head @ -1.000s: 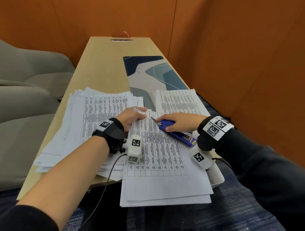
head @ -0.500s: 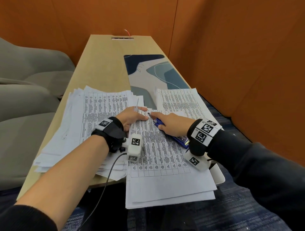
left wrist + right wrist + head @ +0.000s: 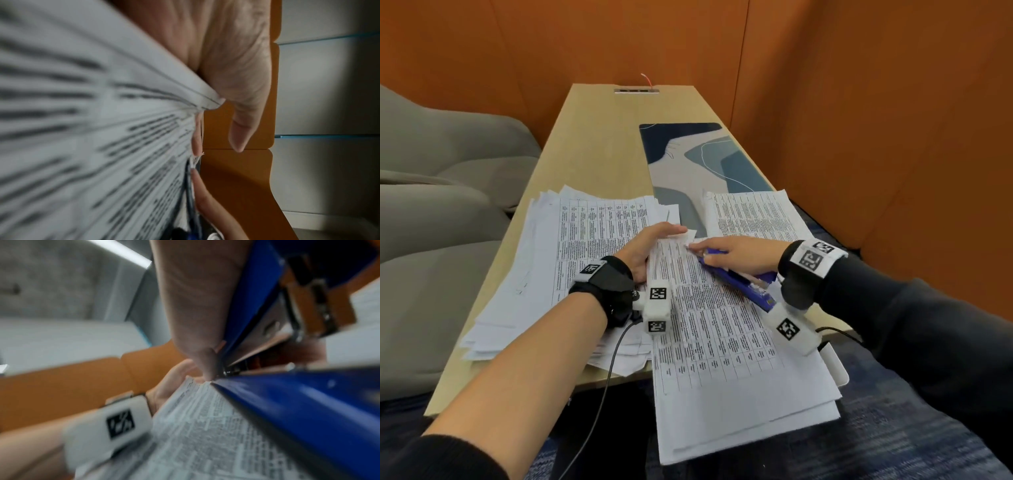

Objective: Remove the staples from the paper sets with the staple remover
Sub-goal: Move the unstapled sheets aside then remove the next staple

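A stapled paper set [image 3: 722, 342] lies in front of me and overhangs the table's near edge. My left hand [image 3: 654, 246] pinches its top left corner and holds that corner raised; in the left wrist view the paper [image 3: 102, 113] runs between the thumb and the palm [image 3: 236, 65]. My right hand [image 3: 736, 255] grips the blue staple remover [image 3: 739, 284], index finger stretched along it, and the tool's tip sits at the raised corner. From the right wrist, the blue tool [image 3: 298, 402] meets the paper's corner [image 3: 195, 382] beside the left hand. I cannot see the staple.
A thick, loose pile of printed sheets [image 3: 571, 246] covers the table's left side, and another printed set [image 3: 753, 212] lies at the back right on a patterned desk mat [image 3: 698, 161]. A white tray [image 3: 837, 370] sticks out under the paper set. Orange walls stand close on the right.
My right hand moved the staple remover's tip left, up to the paper set's top corner. My left hand has lifted that corner off the pile.
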A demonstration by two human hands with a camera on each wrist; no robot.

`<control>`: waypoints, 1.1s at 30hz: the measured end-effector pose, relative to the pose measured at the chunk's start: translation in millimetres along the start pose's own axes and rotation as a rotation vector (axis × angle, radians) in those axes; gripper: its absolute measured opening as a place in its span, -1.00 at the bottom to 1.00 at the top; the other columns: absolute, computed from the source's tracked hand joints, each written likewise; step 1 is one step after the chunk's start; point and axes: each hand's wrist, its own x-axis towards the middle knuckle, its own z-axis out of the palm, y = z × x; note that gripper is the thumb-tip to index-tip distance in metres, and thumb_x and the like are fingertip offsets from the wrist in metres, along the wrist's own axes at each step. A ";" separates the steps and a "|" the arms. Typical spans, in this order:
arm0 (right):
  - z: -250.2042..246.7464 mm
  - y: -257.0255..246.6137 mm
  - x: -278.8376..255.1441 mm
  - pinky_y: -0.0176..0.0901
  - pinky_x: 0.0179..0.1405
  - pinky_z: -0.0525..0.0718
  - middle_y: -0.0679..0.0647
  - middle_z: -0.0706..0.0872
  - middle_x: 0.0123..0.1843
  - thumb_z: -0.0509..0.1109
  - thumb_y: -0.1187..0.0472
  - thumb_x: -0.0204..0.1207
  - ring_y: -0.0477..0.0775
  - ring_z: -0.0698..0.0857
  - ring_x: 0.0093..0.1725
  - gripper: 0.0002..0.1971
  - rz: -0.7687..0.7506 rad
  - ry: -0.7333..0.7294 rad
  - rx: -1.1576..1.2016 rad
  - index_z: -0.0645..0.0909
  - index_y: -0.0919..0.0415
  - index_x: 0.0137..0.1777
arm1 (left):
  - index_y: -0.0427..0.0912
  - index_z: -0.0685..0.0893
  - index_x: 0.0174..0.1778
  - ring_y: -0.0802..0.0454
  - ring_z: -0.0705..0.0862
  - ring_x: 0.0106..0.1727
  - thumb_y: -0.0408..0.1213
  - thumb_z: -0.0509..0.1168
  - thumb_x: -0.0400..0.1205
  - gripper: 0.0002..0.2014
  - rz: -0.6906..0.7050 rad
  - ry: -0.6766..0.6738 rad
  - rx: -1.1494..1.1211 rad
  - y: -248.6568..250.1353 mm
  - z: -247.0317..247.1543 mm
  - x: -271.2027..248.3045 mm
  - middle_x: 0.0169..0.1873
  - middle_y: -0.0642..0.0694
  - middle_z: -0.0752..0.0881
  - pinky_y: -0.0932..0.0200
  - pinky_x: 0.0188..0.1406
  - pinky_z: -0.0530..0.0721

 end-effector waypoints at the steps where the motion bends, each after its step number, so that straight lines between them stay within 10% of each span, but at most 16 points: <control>1: 2.3 -6.0 -1.7 -0.04 0.47 0.32 -0.04 0.41 0.62 0.08 -0.06 0.76 0.11 0.47 0.49 -0.55 -0.001 -0.013 -0.077 0.23 -0.26 0.64 | -0.32 0.61 0.24 -0.08 0.79 -0.36 -0.31 0.29 0.63 -0.72 -0.006 0.010 0.041 0.7 0.8 -0.5 -0.21 -0.25 0.78 0.15 -0.42 0.77; 5: 12.9 -21.7 -5.5 -0.02 0.22 0.50 0.15 0.58 0.44 0.05 0.00 0.77 0.17 0.61 0.27 -0.53 -0.012 0.040 -0.351 0.17 -0.22 0.67 | -0.28 0.72 0.21 -0.02 0.80 -0.22 -0.39 0.34 0.62 -0.75 0.035 0.112 0.337 -0.7 6.2 5.4 -0.09 -0.19 0.79 0.13 -0.24 0.80; 8: 22.3 -30.4 -6.4 -0.14 -0.36 0.51 0.07 0.61 -0.19 0.04 0.15 0.75 0.05 0.55 -0.33 -0.45 0.005 0.119 -0.656 0.03 -0.08 0.71 | -0.13 0.78 -0.01 0.18 0.78 -0.37 -0.35 0.37 0.61 -0.89 0.032 0.207 0.459 -0.4 8.9 10.3 -0.22 -0.02 0.76 0.27 -0.34 0.75; 12: 33.4 -33.0 -9.4 -0.13 -0.60 0.23 0.06 0.45 -0.30 0.06 0.31 0.68 0.03 0.32 -0.51 -0.37 0.015 0.117 -0.861 -0.06 0.13 0.72 | -0.12 0.83 -0.42 -0.30 0.79 -0.04 -0.44 0.41 0.52 -0.77 -0.027 0.268 0.447 -3.2 11.5 16.4 -0.26 -0.24 0.84 -0.28 0.19 0.65; 18: 39.5 -33.2 -13.4 0.06 -0.28 0.74 0.26 0.58 -0.07 0.08 0.29 0.69 0.21 0.66 -0.26 -0.33 -0.020 0.115 -0.992 -0.14 0.17 0.72 | -0.37 0.78 -0.09 -0.01 0.74 -0.42 -0.57 0.33 0.58 -0.87 -0.008 0.278 0.399 -1.8 20.7 14.2 -0.29 -0.26 0.78 0.25 -0.49 0.73; 22: 25.1 -26.6 -14.4 -0.13 -0.44 0.48 0.07 0.56 -0.23 0.00 0.13 0.75 0.05 0.54 -0.36 -0.48 0.003 0.155 -0.736 0.04 -0.07 0.69 | -0.38 0.78 0.02 -0.07 0.79 -0.35 -0.51 0.36 0.56 -0.84 -0.005 0.259 0.435 -2.2 18.3 12.5 -0.19 -0.29 0.80 0.21 -0.47 0.71; 27: 0.6 14.1 -21.0 -0.01 0.24 0.53 0.10 0.65 0.38 0.09 -0.04 0.75 0.06 0.62 0.05 -0.54 0.032 0.051 -0.203 0.21 -0.31 0.63 | -0.32 0.75 0.09 -0.12 0.78 -0.26 -0.44 0.34 0.57 -0.80 -0.050 0.237 0.446 0.8 16.7 10.2 -0.10 -0.28 0.80 0.16 -0.41 0.71; 33: -3.5 29.6 -29.6 -0.20 0.20 0.40 -0.03 0.46 0.59 0.11 -0.05 0.75 -0.06 0.60 0.05 -0.54 0.041 -0.031 -0.157 0.22 -0.32 0.63 | -0.25 0.75 0.08 -0.10 0.79 -0.27 -0.41 0.36 0.57 -0.81 -0.069 0.198 0.489 1.4 14.8 12.7 -0.10 -0.23 0.80 0.17 -0.41 0.72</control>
